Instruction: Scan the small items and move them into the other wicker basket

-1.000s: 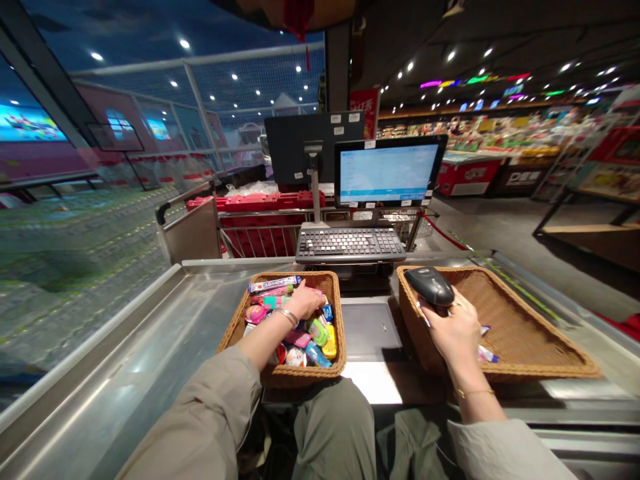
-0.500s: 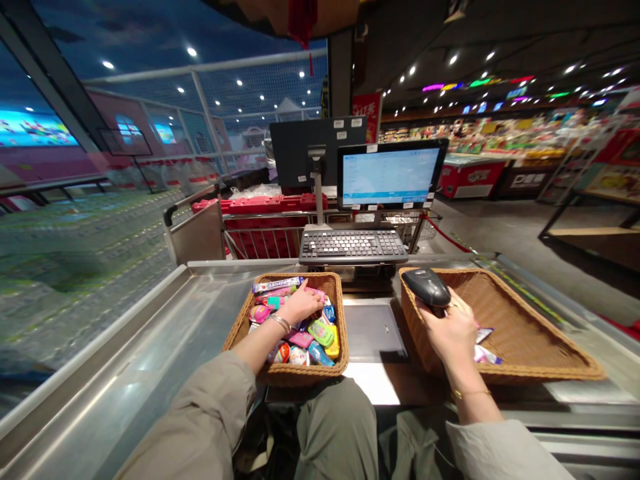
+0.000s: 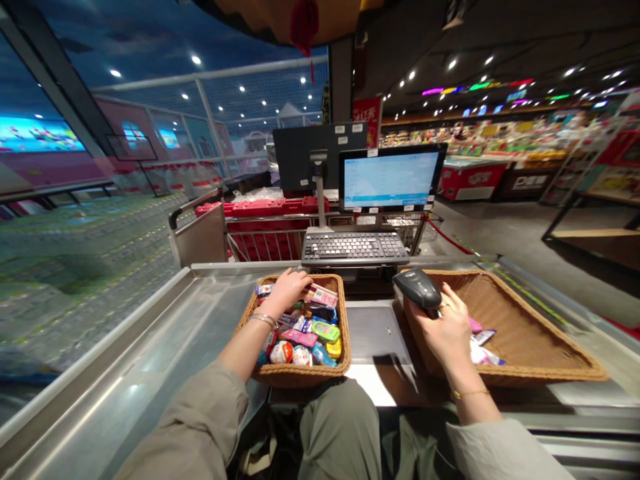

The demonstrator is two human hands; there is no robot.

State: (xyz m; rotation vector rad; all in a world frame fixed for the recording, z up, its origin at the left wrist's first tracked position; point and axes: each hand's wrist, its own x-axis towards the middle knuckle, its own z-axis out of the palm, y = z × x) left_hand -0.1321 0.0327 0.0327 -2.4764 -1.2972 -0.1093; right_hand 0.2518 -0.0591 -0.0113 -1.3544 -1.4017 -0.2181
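My left hand [image 3: 285,291] reaches into the left wicker basket [image 3: 295,375], its fingers curled over the colourful candy packets [image 3: 313,330] at the far end; what it grips, if anything, is hidden. My right hand [image 3: 443,327] holds a dark handheld barcode scanner [image 3: 417,288] above the near-left corner of the right wicker basket [image 3: 540,333]. A few small packets [image 3: 480,343] lie in that basket beside my right hand.
A keyboard [image 3: 354,245] and a lit monitor [image 3: 391,179] stand beyond the baskets, with a second dark screen [image 3: 310,150] behind. The steel counter [image 3: 150,360] runs to the left. A flat scanner plate [image 3: 373,330] lies between the baskets. Red shopping carts [image 3: 265,230] sit behind.
My left hand has moved from the middle of the left basket to its far left end. My right hand with the scanner has shifted slightly left.
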